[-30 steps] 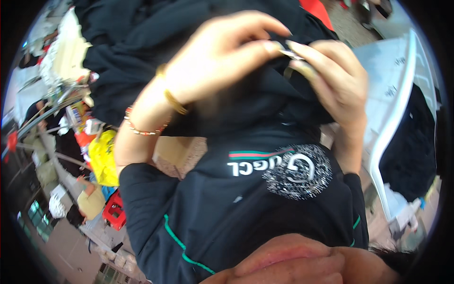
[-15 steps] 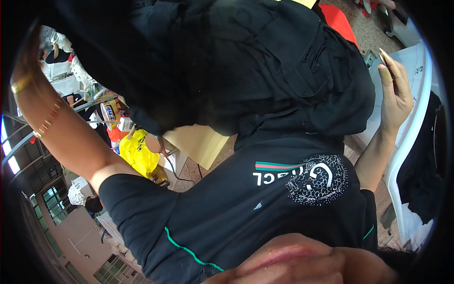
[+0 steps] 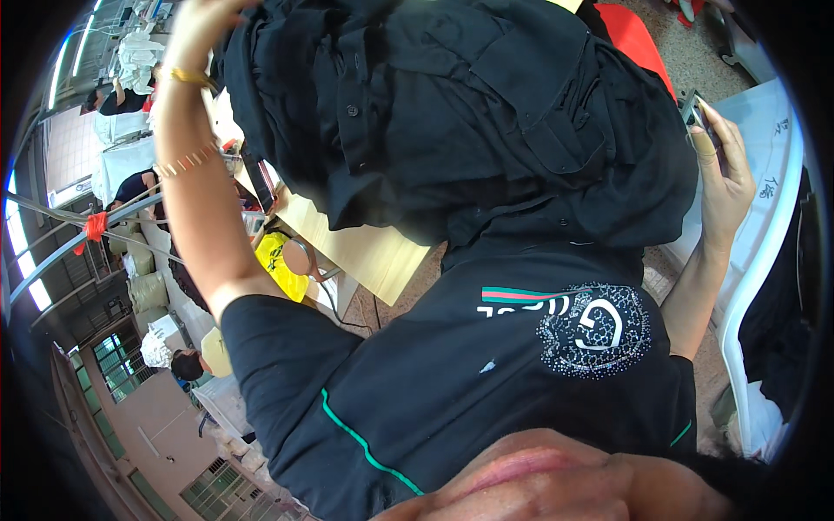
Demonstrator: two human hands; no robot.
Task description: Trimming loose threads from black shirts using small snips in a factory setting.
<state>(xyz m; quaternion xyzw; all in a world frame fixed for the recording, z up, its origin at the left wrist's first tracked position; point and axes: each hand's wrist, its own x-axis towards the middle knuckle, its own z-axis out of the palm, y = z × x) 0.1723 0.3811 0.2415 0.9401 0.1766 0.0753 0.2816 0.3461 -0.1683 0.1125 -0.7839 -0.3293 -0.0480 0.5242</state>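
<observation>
A heap of black shirt cloth (image 3: 417, 113) with buttons and a flap or pocket piece fills the upper middle, in front of my chest. My left hand (image 3: 213, 19) is at the heap's far left edge, partly cut off by the top of the picture; its fingers are blurred against the cloth, so its grip does not show. To the right of the heap, my right hand (image 3: 728, 169) is closed with thumb and fingers pinching a small pointed metal tool (image 3: 693, 111), its kind unclear. A tan wrap covers the right thumb.
Below the cloth is a pale wooden tabletop (image 3: 373, 256). A yellow bag (image 3: 282, 269) and a round brown disc (image 3: 298, 259) sit to its left. On the right stands a white curved-rim tub or table (image 3: 764, 226); a red stool (image 3: 638, 43) is beyond. People work at far left.
My left arm has swung up and rightward. The dark cloth raised at the left has come down onto the heap, baring the view behind. My right hand has stayed nearly in place.
</observation>
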